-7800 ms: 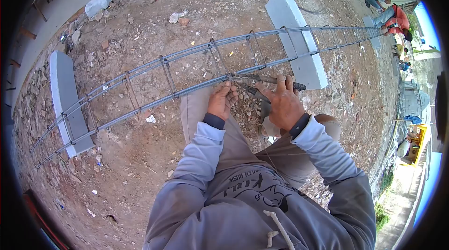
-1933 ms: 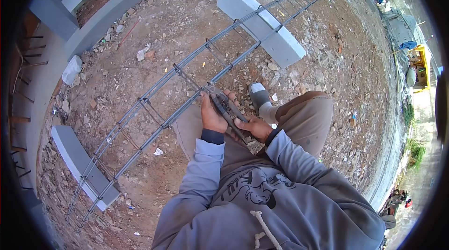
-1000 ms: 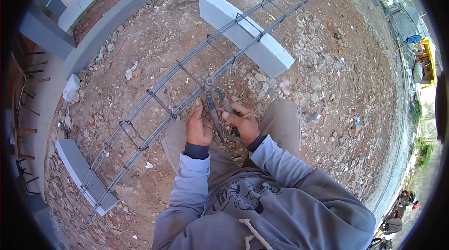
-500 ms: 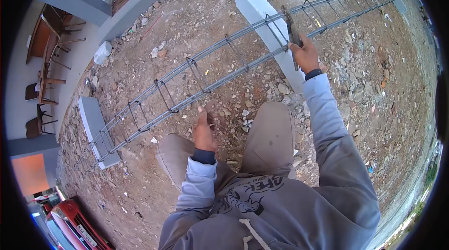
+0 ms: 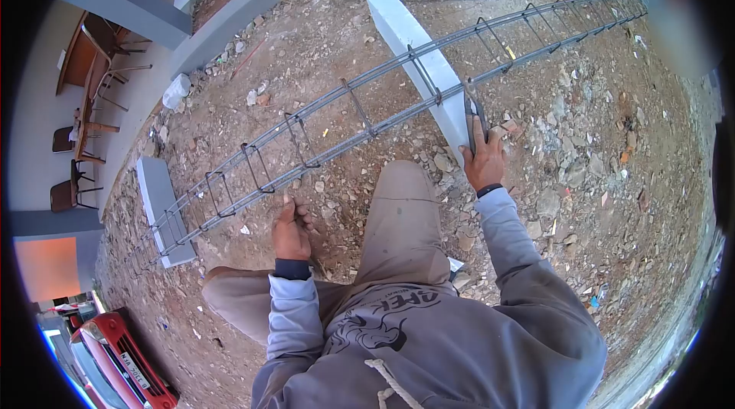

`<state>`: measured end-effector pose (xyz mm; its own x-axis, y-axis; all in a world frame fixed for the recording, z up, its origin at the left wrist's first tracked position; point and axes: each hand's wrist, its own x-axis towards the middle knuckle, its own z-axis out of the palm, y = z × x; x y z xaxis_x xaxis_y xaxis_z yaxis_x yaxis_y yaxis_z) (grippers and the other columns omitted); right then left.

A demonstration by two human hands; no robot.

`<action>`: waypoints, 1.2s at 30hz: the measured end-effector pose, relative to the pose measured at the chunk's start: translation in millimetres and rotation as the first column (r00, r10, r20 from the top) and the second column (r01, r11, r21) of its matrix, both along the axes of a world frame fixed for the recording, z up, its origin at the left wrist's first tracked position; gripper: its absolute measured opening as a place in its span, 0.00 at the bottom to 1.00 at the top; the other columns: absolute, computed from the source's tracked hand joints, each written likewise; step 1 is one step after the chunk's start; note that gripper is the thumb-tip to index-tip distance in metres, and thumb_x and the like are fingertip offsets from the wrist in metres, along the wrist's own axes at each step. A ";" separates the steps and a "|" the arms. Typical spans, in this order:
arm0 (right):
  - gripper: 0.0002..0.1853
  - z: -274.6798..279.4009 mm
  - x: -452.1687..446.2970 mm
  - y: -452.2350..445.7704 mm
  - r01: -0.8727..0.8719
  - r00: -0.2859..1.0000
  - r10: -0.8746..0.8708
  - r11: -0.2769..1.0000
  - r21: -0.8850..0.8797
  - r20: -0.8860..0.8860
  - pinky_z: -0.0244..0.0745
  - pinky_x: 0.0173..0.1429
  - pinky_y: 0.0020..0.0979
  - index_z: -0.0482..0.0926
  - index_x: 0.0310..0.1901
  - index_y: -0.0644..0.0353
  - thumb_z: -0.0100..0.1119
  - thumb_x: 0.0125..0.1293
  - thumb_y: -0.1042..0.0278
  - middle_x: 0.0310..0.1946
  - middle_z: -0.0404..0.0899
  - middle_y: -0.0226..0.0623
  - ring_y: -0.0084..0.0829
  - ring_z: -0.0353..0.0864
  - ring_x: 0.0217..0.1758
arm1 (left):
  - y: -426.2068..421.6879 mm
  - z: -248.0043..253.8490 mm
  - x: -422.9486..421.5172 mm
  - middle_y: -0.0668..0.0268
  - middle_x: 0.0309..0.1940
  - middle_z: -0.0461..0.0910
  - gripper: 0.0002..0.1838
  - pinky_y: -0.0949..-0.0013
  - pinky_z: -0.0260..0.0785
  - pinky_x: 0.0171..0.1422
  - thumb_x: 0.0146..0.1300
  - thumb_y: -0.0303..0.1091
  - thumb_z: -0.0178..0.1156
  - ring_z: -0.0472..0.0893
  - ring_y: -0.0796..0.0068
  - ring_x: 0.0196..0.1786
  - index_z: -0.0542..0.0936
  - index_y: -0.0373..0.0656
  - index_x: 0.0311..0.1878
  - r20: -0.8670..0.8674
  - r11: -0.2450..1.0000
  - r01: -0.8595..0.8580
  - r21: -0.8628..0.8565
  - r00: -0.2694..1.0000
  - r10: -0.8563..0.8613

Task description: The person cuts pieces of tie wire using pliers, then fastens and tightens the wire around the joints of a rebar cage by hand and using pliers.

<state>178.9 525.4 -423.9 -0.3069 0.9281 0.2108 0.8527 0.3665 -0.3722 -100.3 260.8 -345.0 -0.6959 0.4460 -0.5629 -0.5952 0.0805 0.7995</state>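
Note:
A long rebar cage (image 5: 400, 116) of thin bars and square stirrups runs diagonally over the ground in front of me. It rests across two pale blocks, a nearer one (image 5: 398, 22) and a left one (image 5: 157, 187). My right hand (image 5: 484, 164) is closed around dark-handled pincers (image 5: 475, 119), whose head is by the lower bars near the nearer block. My left hand (image 5: 292, 231) is just below the cage, apart from it. Its fingers are curled together; whatever they may hold is too small to make out.
Rubble and stones cover the dirt (image 5: 566, 202). Wooden chairs (image 5: 98, 80) stand on the porch at left, behind a low grey kerb (image 5: 253, 3). A red car (image 5: 126, 363) is at lower left. A white bag (image 5: 176, 92) lies near the kerb.
My right hand has drawn the pincers down from the upper bars to beside the lower bars. My left hand has shifted left and down. The view has turned slightly, and my legs have shifted left.

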 end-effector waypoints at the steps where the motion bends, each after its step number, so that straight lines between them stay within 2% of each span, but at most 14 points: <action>1: 0.38 2.8 -1.9 -1.3 -0.024 0.999 0.025 0.999 -0.027 0.048 0.66 0.54 0.43 0.63 0.65 0.47 0.64 0.49 0.69 0.48 0.69 0.46 0.46 0.69 0.53 | 5.5 3.9 4.2 0.74 0.22 0.72 0.17 0.77 0.62 0.27 0.66 0.48 0.54 0.71 0.81 0.23 0.77 0.43 0.34 -0.028 1.000 0.018 -0.012 0.999 -0.018; 4: 0.42 -0.2 1.5 4.6 -0.038 0.996 0.035 0.998 -0.039 -0.082 0.66 0.55 0.45 0.58 0.67 0.53 0.62 0.47 0.75 0.47 0.68 0.49 0.51 0.68 0.53 | 15.3 4.5 11.4 0.73 0.18 0.71 0.19 0.77 0.61 0.25 0.67 0.50 0.52 0.71 0.81 0.20 0.77 0.42 0.33 -0.145 0.997 0.066 -0.045 0.987 -0.072; 6: 0.42 7.0 8.6 3.5 -0.018 0.984 0.017 1.000 -0.006 -0.177 0.65 0.56 0.46 0.56 0.67 0.61 0.59 0.45 0.79 0.46 0.67 0.53 0.54 0.68 0.51 | 16.8 -1.3 9.0 0.73 0.18 0.71 0.20 0.77 0.61 0.23 0.67 0.50 0.52 0.71 0.81 0.19 0.77 0.41 0.33 -0.115 0.995 0.104 0.009 0.988 -0.102; 11: 0.40 5.0 32.5 -1.8 0.026 0.998 -0.030 0.997 -0.075 -0.052 0.66 0.56 0.45 0.59 0.64 0.62 0.58 0.44 0.77 0.48 0.68 0.54 0.54 0.69 0.52 | 20.4 -14.9 5.8 0.72 0.17 0.70 0.21 0.76 0.61 0.21 0.68 0.50 0.50 0.70 0.80 0.18 0.76 0.42 0.30 0.014 0.996 0.088 0.023 0.996 -0.088; 14: 0.38 0.8 21.9 -2.4 0.014 1.000 -0.018 0.984 -0.175 -0.020 0.65 0.58 0.45 0.62 0.63 0.61 0.62 0.46 0.73 0.51 0.67 0.51 0.52 0.68 0.55 | 25.4 -17.5 8.1 0.71 0.16 0.70 0.21 0.75 0.61 0.21 0.68 0.50 0.50 0.70 0.79 0.18 0.75 0.41 0.29 -0.010 0.988 0.151 0.036 0.988 -0.151; 18: 0.33 -13.6 -8.1 1.0 0.004 1.000 -0.005 0.999 0.042 0.016 0.59 0.61 0.49 0.64 0.61 0.62 0.63 0.53 0.64 0.53 0.67 0.50 0.50 0.65 0.58 | 34.7 -9.3 10.0 0.72 0.16 0.69 0.21 0.75 0.61 0.21 0.68 0.50 0.50 0.69 0.80 0.18 0.75 0.42 0.29 -0.039 0.983 0.181 0.031 0.983 -0.180; 21: 0.29 24.6 -46.4 -22.8 -0.219 0.955 0.239 0.967 0.126 -0.173 0.61 0.59 0.47 0.65 0.59 0.63 0.61 0.57 0.65 0.55 0.66 0.51 0.52 0.65 0.58 | 40.8 -15.3 10.9 0.73 0.16 0.68 0.20 0.75 0.60 0.20 0.68 0.50 0.50 0.68 0.81 0.17 0.76 0.42 0.29 -0.002 0.979 0.203 0.010 0.979 -0.203; 22: 0.24 36.9 -63.3 -39.7 -0.366 0.873 0.378 0.925 0.100 -0.309 0.66 0.55 0.44 0.68 0.57 0.62 0.57 0.59 0.65 0.49 0.72 0.51 0.51 0.71 0.52 | 41.3 -20.5 11.9 0.73 0.16 0.68 0.20 0.76 0.59 0.20 0.68 0.49 0.50 0.67 0.81 0.17 0.76 0.42 0.29 0.018 0.974 0.226 0.002 0.974 -0.226; 24: 0.18 58.5 -92.8 -81.8 -0.613 0.730 0.408 0.746 -0.261 -0.547 0.71 0.48 0.40 0.73 0.52 0.61 0.55 0.61 0.66 0.40 0.77 0.49 0.47 0.77 0.44 | 49.7 -26.9 16.6 0.74 0.17 0.68 0.20 0.76 0.58 0.21 0.67 0.51 0.51 0.67 0.81 0.17 0.76 0.43 0.30 0.034 0.959 0.281 -0.029 0.960 -0.280; 26: 0.13 58.0 -117.6 -124.2 -0.697 0.669 0.406 0.634 -0.335 -0.623 0.73 0.42 0.38 0.76 0.47 0.60 0.52 0.61 0.69 0.29 0.79 0.46 0.44 0.80 0.34 | 57.1 -31.4 15.8 0.74 0.17 0.68 0.20 0.77 0.57 0.21 0.67 0.51 0.52 0.67 0.82 0.17 0.76 0.43 0.31 0.027 0.944 0.325 -0.061 0.946 -0.324; 29: 0.11 35.3 -141.6 -147.0 -0.654 0.694 0.275 0.628 -0.422 -0.665 0.73 0.40 0.38 0.77 0.44 0.61 0.48 0.61 0.72 0.25 0.79 0.46 0.42 0.80 0.30 | 55.7 -41.4 8.5 0.74 0.17 0.69 0.19 0.78 0.56 0.19 0.66 0.51 0.53 0.67 0.83 0.16 0.76 0.43 0.32 -0.054 0.939 0.326 -0.111 0.941 -0.333; 32: 0.14 3.2 -155.1 -144.6 -0.576 0.745 -0.075 0.429 -0.695 -0.663 0.70 0.29 0.31 0.78 0.45 0.62 0.46 0.60 0.75 0.21 0.78 0.39 0.29 0.76 0.22 | 45.7 -41.3 -2.9 0.73 0.19 0.73 0.17 0.78 0.58 0.19 0.65 0.49 0.55 0.69 0.84 0.18 0.77 0.44 0.37 -0.186 0.939 0.290 -0.185 0.928 -0.323; 34: 0.16 16.0 -160.5 -139.5 -0.514 0.757 -0.333 0.229 -0.827 -0.563 0.63 0.20 0.25 0.77 0.49 0.62 0.48 0.59 0.75 0.20 0.76 0.33 0.21 0.69 0.18 | 36.9 -53.2 -11.9 0.72 0.21 0.74 0.16 0.77 0.61 0.21 0.65 0.47 0.55 0.70 0.84 0.20 0.77 0.43 0.40 -0.237 0.947 0.229 -0.228 0.930 -0.282; 36: 0.18 12.0 -169.2 -139.0 -0.511 0.727 -0.422 0.194 -0.837 -0.542 0.62 0.21 0.24 0.75 0.51 0.63 0.48 0.59 0.74 0.21 0.76 0.33 0.21 0.69 0.19 | 35.1 -68.8 -17.5 0.71 0.23 0.75 0.15 0.77 0.62 0.23 0.65 0.44 0.55 0.71 0.85 0.21 0.77 0.42 0.42 -0.324 0.947 0.178 -0.266 0.909 -0.262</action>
